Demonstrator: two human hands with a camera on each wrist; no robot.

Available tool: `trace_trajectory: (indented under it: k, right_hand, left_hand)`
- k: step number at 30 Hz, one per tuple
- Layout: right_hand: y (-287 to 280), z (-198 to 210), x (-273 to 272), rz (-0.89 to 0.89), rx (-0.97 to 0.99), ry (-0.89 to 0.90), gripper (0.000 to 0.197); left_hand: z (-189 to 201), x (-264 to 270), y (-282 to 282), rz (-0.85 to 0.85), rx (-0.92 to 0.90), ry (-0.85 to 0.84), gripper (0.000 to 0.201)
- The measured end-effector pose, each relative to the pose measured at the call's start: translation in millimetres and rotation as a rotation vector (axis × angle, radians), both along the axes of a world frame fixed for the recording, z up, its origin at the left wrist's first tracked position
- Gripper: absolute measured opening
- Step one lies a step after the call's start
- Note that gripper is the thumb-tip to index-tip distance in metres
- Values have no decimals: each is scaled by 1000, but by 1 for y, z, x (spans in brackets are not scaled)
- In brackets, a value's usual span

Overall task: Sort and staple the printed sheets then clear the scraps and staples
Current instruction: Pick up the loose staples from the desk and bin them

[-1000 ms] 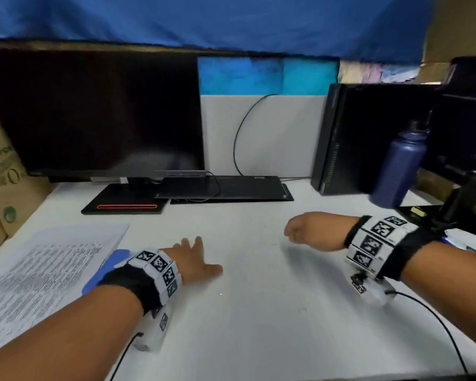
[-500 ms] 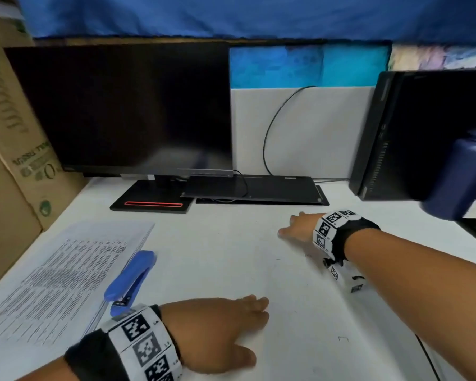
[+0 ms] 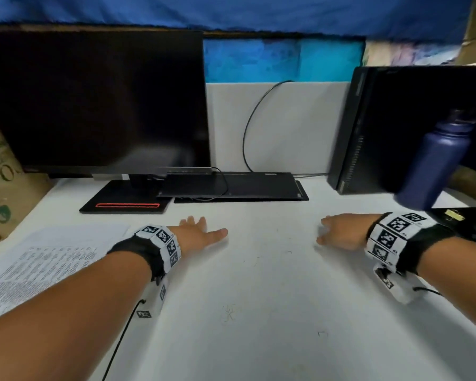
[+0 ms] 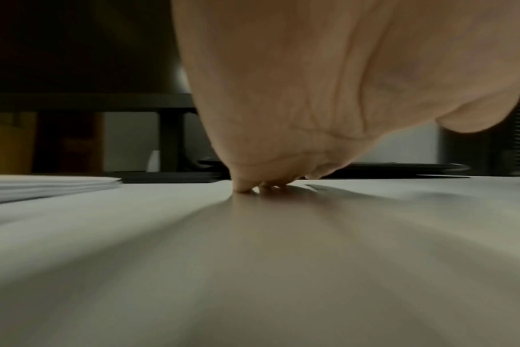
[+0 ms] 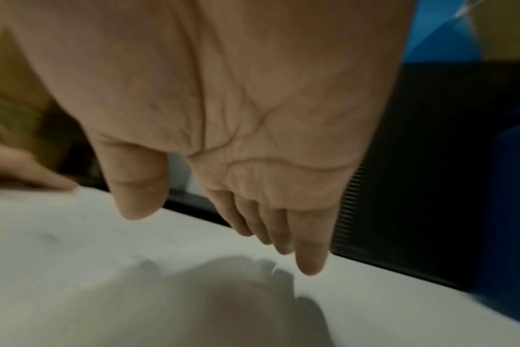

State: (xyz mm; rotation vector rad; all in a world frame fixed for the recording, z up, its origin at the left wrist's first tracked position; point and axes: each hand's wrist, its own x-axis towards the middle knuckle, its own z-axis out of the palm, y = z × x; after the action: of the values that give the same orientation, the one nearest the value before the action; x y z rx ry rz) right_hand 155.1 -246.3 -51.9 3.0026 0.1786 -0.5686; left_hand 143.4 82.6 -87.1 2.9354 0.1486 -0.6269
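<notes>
A stack of printed sheets [image 3: 52,259] lies at the left of the white desk [image 3: 259,339]; its edge shows in the left wrist view [image 4: 45,185]. My left hand [image 3: 201,232] lies flat on the desk right of the sheets with its fingers spread, and its fingertips [image 4: 253,187] touch the surface. My right hand [image 3: 337,233] hovers low over the desk at the right, fingers [image 5: 310,256] straight, holding nothing. A few tiny staples or scraps [image 3: 228,312] dot the desk between my arms. No stapler shows.
A dark monitor [image 3: 94,100] on its stand and a flat black device [image 3: 231,185] line the back. A black computer tower [image 3: 396,127] and a blue bottle [image 3: 434,160] stand at the right. A cardboard box [image 3: 0,188] is at the left edge.
My left hand has slid forward from near my body to the middle of the desk. The blue stapler seen beside the sheets is now out of sight. The right hand stayed at the right.
</notes>
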Motion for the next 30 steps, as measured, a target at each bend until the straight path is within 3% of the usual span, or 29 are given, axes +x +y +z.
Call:
trace_trajectory:
  k: [2,5,9,14,16,18,23,27,30]
  right_hand:
    - [-42,-11,4,-120,-114,5,75]
    - [-58,-27,1,-228,-133,28,110]
    - [-11,-41,-33,-52,-33,73,127]
    - [36,-20,-65,324,196,300,107]
    - [35,-9,-53,324,272,221,77]
    - [31,-2,-42,302,195,40,43]
    - [50,0,-46,279,12,-11,39]
    - [82,-16,-68,422,35,-28,26]
    - [94,-23,-74,507,129,-41,33]
  left_hand:
    - [1,-4,-23,-98,28,39,100]
    - [2,-19,-55,-240,40,73,107]
    - [2,-51,-73,-461,-15,132,112]
    - [5,-93,-60,-604,-99,157,102]
    - [9,-102,-49,-601,-97,79,91]
    - [11,-110,-42,-607,-53,-25,77]
    - [9,-121,-46,-553,-25,-93,47]
    - [1,-122,-50,-538,-45,-181,26]
    - [0,-123,-47,-536,-83,-226,19]
